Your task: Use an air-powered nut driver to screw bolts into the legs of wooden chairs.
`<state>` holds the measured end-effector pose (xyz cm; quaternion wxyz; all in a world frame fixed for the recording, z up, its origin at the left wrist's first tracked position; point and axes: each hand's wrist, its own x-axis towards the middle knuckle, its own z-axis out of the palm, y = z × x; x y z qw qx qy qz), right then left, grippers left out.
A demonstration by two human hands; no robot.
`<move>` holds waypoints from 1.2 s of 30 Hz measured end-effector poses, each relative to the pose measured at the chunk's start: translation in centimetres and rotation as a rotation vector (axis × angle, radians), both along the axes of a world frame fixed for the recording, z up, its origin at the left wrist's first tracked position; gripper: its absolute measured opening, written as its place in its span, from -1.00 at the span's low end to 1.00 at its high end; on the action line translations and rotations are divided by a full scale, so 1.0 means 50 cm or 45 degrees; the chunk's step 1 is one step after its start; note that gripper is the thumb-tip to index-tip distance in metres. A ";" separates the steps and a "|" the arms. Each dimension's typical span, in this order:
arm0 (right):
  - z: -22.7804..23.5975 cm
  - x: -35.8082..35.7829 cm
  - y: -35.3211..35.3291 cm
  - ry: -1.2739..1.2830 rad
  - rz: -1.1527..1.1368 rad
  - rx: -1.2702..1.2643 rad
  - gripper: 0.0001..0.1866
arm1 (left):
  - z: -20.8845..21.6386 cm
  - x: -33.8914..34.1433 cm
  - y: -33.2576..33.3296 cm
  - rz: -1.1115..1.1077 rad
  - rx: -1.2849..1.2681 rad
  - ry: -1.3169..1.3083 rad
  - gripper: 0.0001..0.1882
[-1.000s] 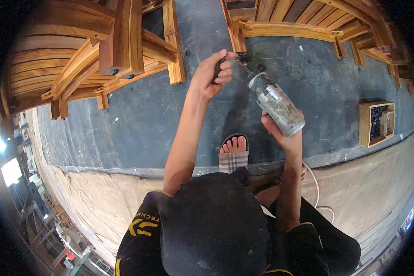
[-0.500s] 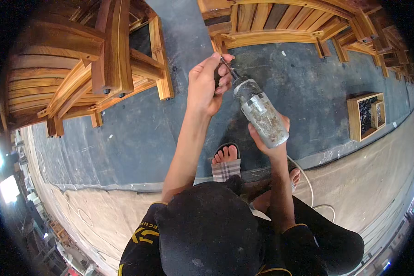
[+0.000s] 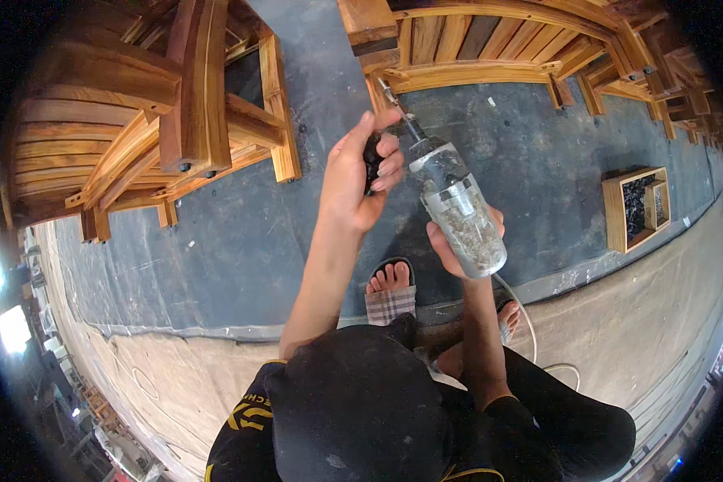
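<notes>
My right hand (image 3: 443, 247) is wrapped round a power screwdriver (image 3: 463, 215) with a dusty, clear-and-grey body. Its thin bit (image 3: 400, 108) points up and away, and something small and metallic sits at its tip. My left hand (image 3: 353, 181) is curled beside the bit, closed round several small black pieces (image 3: 372, 163). Their exact kind cannot be made out. The tip stands just beyond my left fingertips, in front of the leg of a wooden bench (image 3: 466, 72).
Upturned-looking wooden furniture (image 3: 193, 88) with black feet fills the left. An open wooden box (image 3: 616, 213) of small black and pale pieces lies at the right on the dark floor mat (image 3: 538, 161). A pale cord (image 3: 530, 321) trails from the tool past my sandalled feet.
My left fingers have come away from the bit's tip and drawn slightly nearer. The tip now shows fully, and the black pieces in the left hand are more visible.
</notes>
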<state>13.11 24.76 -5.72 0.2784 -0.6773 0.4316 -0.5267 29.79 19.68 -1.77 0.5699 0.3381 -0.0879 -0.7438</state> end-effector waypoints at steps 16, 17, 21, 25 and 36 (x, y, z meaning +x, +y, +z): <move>-0.037 -0.004 0.017 0.120 0.104 -0.158 -0.73 | -0.095 0.057 -0.034 0.154 -0.062 -0.078 -0.68; -0.032 -0.003 0.018 0.125 0.098 -0.158 -0.73 | -0.102 0.060 -0.036 0.148 -0.062 -0.073 -0.68; -0.016 0.000 0.016 0.161 0.099 -0.117 -0.75 | -0.130 0.080 -0.029 0.087 -0.030 0.073 -0.55; -0.016 0.000 0.018 0.039 0.147 0.027 -0.76 | -0.144 0.088 -0.029 0.032 -0.102 0.202 -0.54; -0.028 -0.005 0.012 -0.022 0.267 0.095 -0.70 | -0.124 0.102 -0.038 0.100 -0.064 0.087 -0.80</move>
